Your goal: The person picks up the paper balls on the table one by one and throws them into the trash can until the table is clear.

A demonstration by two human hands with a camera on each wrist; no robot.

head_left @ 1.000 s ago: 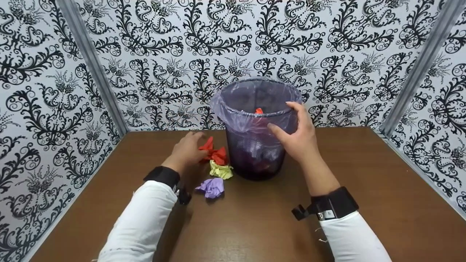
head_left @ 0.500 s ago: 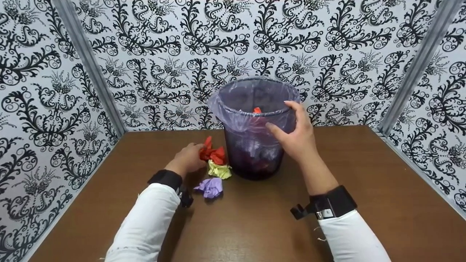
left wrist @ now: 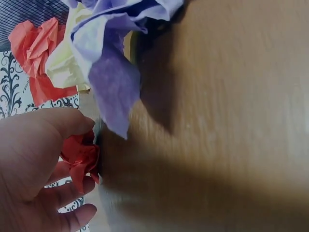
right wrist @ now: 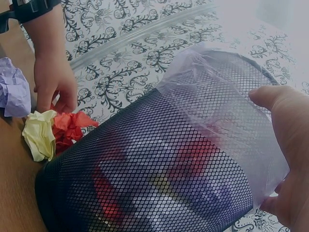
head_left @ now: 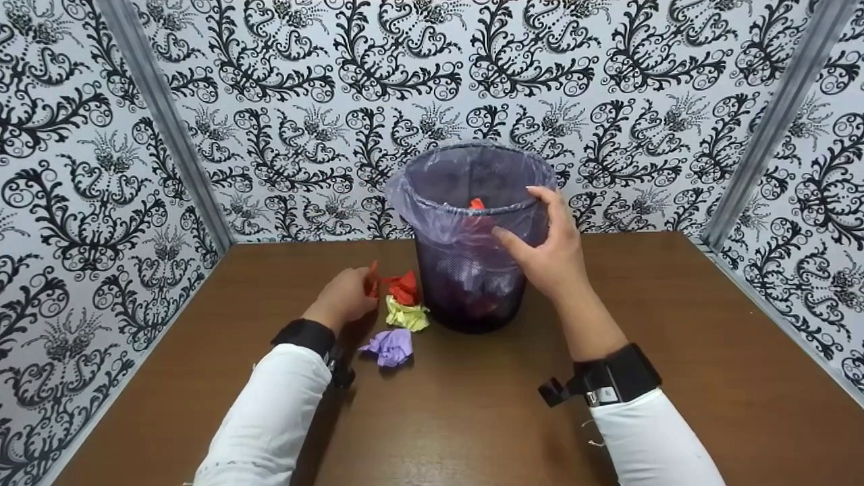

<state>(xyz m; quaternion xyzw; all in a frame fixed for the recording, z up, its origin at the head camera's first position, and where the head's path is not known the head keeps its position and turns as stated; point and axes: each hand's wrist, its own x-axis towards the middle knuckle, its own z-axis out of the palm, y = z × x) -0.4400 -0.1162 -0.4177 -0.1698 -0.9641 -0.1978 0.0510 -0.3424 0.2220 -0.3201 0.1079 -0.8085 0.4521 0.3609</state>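
My left hand pinches a crumpled red paper ball between thumb and fingers, low over the table. Just right of it lies another crumpled red paper, and a yellow crumpled paper sits against its near side. Closer to me is a purple crumpled paper. My right hand grips the right side of the rim of a black mesh wastebasket, thumb outside at the front. A translucent purple liner folds over that rim. Through the mesh, red, white and yellow crumpled papers show inside.
The brown wooden table carries the basket near its back edge. Patterned black-and-white wall panels enclose the back and both sides. Black straps with small cameras sit on both wrists.
My left hand has closed on the left red paper ball and drawn it slightly left, away from the other red paper. My right hand stays on the basket's rim.
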